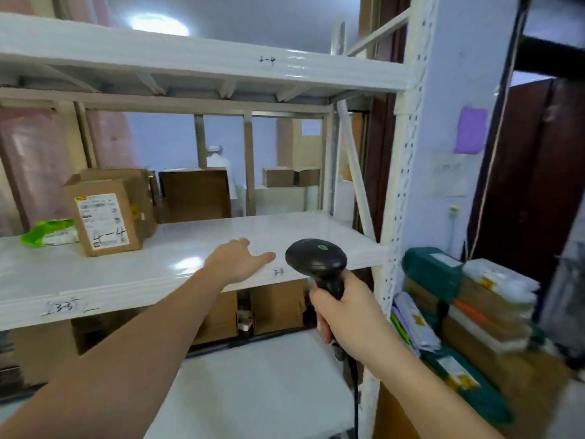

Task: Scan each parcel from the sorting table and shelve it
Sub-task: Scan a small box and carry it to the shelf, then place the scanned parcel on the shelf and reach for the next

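While no parcel is in either hand, the nearest shelved one is a brown cardboard parcel point(106, 217) with a white label marked "4-4", standing tilted at the left of the middle shelf point(177, 264); a green-and-white soft packet point(52, 236) lies just beside it on the left; more brown boxes point(193, 194) stand behind it. Left hand point(239, 259) reaches over the bare stretch of that shelf, fingers straight and relaxed, holding nothing; whether it touches the surface cannot be told. Right hand point(343, 307) grips the handle of a black barcode scanner point(316, 259), head up near the shelf edge, cable hanging below. Shelf edges carry handwritten marks, "3-3" at left and another near the scanner, too small to read surely. Stack of unsorted parcels point(468, 312), green bags and brown and white packets, sits low at right beyond the white upright point(408, 185). Judgement: the moment falls between parcels, shelving step apparently closed; next move calls for turning to the stack at right, taking one parcel with the free left hand, label outward, and aiming the scanner at its barcode.
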{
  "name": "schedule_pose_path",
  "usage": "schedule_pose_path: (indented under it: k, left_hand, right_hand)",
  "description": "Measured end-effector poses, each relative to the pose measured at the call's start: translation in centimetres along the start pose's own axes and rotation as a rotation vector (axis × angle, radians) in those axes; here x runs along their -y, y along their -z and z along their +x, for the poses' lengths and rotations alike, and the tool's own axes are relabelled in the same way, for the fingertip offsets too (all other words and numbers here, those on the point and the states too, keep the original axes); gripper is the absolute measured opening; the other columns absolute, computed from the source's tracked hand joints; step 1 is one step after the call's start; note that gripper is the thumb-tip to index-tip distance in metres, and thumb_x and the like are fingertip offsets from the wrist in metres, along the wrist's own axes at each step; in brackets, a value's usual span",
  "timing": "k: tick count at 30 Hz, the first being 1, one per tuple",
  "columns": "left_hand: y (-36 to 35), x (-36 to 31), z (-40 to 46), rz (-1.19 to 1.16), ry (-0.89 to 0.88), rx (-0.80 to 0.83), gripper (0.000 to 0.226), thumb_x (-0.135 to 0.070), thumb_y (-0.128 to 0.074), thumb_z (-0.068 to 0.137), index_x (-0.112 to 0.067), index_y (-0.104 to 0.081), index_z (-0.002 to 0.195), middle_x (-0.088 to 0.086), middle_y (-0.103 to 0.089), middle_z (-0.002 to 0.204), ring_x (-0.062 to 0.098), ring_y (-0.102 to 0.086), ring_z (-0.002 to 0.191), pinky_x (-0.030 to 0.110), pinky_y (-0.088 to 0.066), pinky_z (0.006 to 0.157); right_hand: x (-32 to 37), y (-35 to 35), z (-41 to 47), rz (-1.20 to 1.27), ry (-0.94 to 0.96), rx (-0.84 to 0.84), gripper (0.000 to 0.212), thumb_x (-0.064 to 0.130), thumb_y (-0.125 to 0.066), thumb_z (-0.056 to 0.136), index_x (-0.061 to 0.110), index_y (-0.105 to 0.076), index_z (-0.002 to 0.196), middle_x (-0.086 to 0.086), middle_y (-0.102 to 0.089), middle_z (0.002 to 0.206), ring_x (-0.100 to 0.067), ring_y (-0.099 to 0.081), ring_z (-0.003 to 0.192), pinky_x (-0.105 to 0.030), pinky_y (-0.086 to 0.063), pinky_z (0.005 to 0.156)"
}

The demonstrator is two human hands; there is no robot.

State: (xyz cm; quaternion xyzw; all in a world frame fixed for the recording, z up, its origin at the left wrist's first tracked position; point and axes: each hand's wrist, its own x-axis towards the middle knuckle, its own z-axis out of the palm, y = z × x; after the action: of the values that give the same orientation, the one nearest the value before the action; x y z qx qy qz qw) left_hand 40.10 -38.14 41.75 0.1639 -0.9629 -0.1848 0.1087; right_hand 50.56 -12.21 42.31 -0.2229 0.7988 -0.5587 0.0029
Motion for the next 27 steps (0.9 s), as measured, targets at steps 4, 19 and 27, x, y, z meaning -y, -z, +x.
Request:
schedule_pose_path:
  k: [4, 19, 27]
  left_hand:
    - [-4.7, -10.2, 1.1, -0.059, -0.223, 0.054, 0.089, -0.083, -0.046, 0.088, -0.026, -0.039, 0.155, 0.002, -0.04, 0.163, 0.03, -0.044, 0.144, 0.047, -0.037, 0.118]
    - [-19.9, -34.1, 1.2, -0.13, -0.75, 0.307, 0.086, -0.079, -0.048, 0.088, -0.024, -0.044, 0.153, 0.002, -0.051, 0.155, 0.026, -0.053, 0.136, 0.041, -0.046, 0.107]
    - [-29.4, -40.3, 3.1, -0.045, -0.758, 0.45, 0.083, -0.078, -0.048, 0.089, -0.02, -0.048, 0.149, 0.005, -0.059, 0.144, 0.025, -0.059, 0.124, 0.04, -0.051, 0.097]
  right_hand:
    - [-2.6, 6.8, -2.4, -0.081, -0.071, -0.216, 0.002, 0.02, -0.058, 0.094, 0.019, -0.058, 0.096, -0.003, -0.058, 0.063, -0.009, -0.055, 0.048, -0.027, -0.053, 0.053]
    - [-9.7, 19.9, -8.2, -0.156, -0.314, -0.691, 0.005, 0.011, -0.055, 0.091, 0.015, -0.056, 0.094, -0.006, -0.055, 0.055, -0.019, -0.053, 0.048, -0.032, -0.049, 0.052]
    - [-16.5, 26.1, -6.9, -0.125, -0.397, -0.739, 0.006, 0.012, -0.058, 0.092, 0.015, -0.059, 0.097, -0.009, -0.059, 0.063, -0.018, -0.055, 0.047, -0.036, -0.05, 0.052]
